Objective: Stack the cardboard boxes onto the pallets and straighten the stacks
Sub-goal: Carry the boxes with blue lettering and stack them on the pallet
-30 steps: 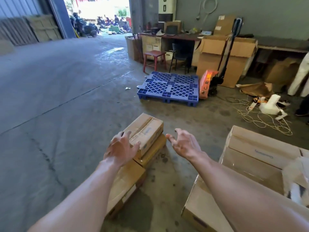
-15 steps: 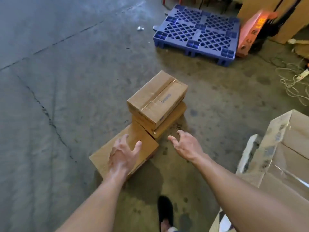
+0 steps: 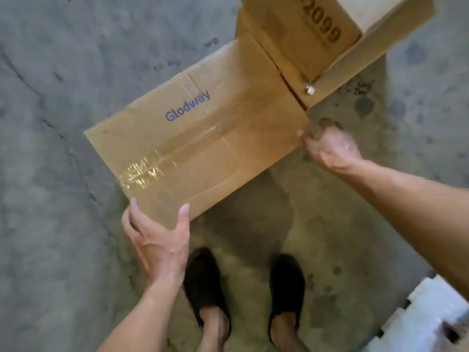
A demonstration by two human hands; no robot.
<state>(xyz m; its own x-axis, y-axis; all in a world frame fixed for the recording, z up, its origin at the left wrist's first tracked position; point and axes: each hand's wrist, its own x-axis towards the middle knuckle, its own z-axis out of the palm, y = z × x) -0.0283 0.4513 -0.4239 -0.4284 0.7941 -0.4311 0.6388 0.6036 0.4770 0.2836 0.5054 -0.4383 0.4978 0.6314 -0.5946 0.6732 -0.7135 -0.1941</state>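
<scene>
Left hand [image 3: 157, 237]: thumb and fingers curled over the box's [image 3: 203, 138] near corner, gripping it.
Right hand [image 3: 332, 148]: blurred; fingertips at the box's right corner, hold cannot be told.
Box: flat on the floor [image 3: 50, 174], between both hands, taped seam up.
Second box [image 3: 317, 47]: against the far right end, cut off by the frame's top.
Room: concrete floor to the left; shoes [image 3: 203, 288] near the box's near edge.
</scene>
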